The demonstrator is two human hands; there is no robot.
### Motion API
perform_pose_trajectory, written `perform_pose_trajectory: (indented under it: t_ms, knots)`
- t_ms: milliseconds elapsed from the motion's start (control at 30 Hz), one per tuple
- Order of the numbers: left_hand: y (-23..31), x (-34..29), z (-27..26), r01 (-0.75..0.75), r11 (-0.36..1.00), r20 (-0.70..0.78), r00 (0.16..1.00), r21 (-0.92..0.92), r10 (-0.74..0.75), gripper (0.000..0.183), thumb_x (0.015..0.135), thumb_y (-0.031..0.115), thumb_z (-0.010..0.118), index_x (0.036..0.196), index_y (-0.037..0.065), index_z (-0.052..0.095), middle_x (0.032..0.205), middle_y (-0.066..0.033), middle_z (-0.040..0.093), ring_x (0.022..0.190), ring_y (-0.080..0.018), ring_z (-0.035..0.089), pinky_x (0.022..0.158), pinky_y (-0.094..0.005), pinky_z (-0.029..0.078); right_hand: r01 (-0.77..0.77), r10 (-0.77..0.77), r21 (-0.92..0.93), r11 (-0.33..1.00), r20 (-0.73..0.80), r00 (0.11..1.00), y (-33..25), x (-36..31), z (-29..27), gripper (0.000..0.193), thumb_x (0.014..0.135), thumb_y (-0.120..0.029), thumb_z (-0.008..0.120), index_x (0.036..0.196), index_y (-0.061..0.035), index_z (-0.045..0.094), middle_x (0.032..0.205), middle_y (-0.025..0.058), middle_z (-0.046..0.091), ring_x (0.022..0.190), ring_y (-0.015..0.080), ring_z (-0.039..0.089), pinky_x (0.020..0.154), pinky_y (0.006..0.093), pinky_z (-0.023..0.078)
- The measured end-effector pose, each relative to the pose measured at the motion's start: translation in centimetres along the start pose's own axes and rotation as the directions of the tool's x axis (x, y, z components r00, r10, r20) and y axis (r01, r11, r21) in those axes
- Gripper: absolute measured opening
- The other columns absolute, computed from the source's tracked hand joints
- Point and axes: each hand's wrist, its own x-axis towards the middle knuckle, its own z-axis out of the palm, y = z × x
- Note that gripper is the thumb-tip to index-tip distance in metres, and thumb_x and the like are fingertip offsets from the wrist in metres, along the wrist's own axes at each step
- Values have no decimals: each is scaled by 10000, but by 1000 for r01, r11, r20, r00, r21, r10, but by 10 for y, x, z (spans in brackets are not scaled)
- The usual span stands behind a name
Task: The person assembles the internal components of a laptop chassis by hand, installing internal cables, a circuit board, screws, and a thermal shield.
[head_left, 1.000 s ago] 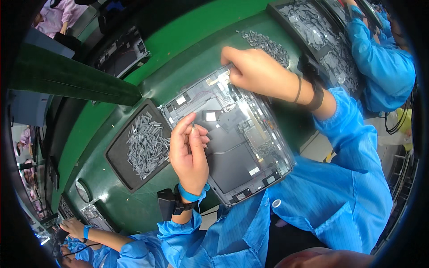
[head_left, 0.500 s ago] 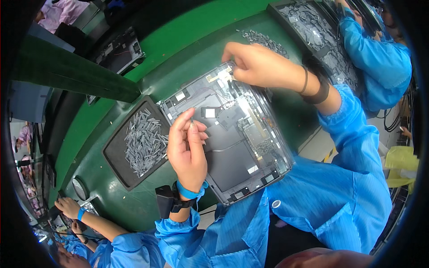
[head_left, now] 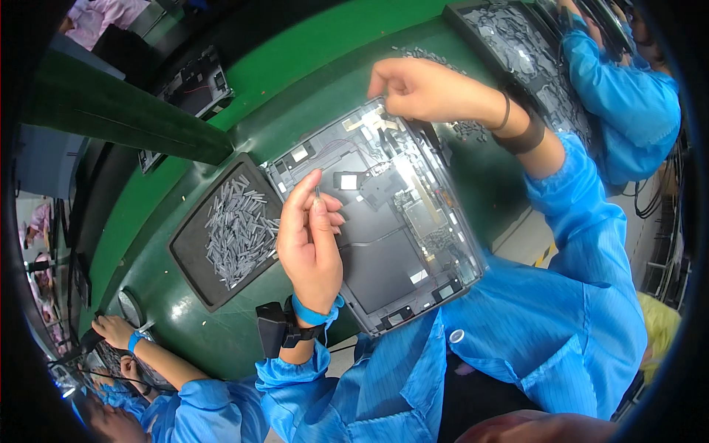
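- A glossy dark-green worktable [head_left: 159,273] curved across a busy workroom, with a thick dark-green beam [head_left: 125,122] cutting in from the left.
- At the centre, a flat grey electronic chassis [head_left: 377,273] lay open on the table's near edge, slanted, its circuit boards and black panels exposed, close against the person's bright-blue smock [head_left: 539,295].
- The left hand [head_left: 312,251] rose over the chassis's left side, forearm upright from below, palm turned inward and fingers curled; thumb and forefinger were pinched together on a thin dark sliver [head_left: 317,192].
- The right hand [head_left: 417,90] reached across from the right, wrist bent and fingers folded, its fingertips at the chassis's far corner; whether they gripped anything could not be told.
- Just left of the chassis sat a shallow black tray [head_left: 193,260], heaped with small grey strips [head_left: 240,232].
- Beyond the right forearm, loose dark pieces [head_left: 469,131] were scattered near a larger tray of grey parts [head_left: 517,52].
- Co-workers in blue flanked the scene, one sleeve [head_left: 628,103] at upper right, another [head_left: 214,413] at lower left.
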Motion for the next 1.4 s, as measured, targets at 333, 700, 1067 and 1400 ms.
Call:
perform_pose_trajectory:
  t_ms: [333, 700, 1067, 1400]
  knots:
    - [16, 8, -6, 119, 978, 103, 989, -169, -103, 446, 990, 51, 496, 1402, 4, 332, 884, -78, 634, 721, -88, 586, 637, -210, 483, 135, -311, -521, 843, -267, 912, -20, -20, 11, 160, 783, -92, 616, 930, -27, 618, 674, 150, 604, 640, 318, 612, 596, 413, 473]
    - [51, 43, -5, -243, 906, 409, 908, 347, 87, 518, 931, -58, 492, 1423, 31, 355, 887, -107, 640, 753, -176, 624, 712, -279, 503, 645, -771, -507, 572, -65, 633, -41, -35, 30, 113, 762, -80, 714, 808, -49, 615, 777, 85, 573, 757, 286, 598, 675, 383, 506]
    - [1, 117, 16, -493, 686, 391, 864, 535, 317, 94, 828, 68, 639, 885, 12, 688, 872, -132, 646, 858, -340, 593, 785, -414, 473, 431, -718, -684, 588, -196, 668, 13, 0, 16, 134, 776, -106, 694, 738, -42, 582, 764, 86, 538, 765, 279, 588, 668, 386, 510]
    - [-2, 117, 33, -436, 766, 375, 886, 473, 273, 109, 803, 63, 671, 889, 7, 707, 876, -120, 661, 854, -323, 614, 773, -393, 486, 396, -676, -783, 479, -42, 735, 4, -5, 5, 56, 718, -65, 654, 708, -37, 607, 761, 77, 562, 811, 248, 612, 690, 366, 535]
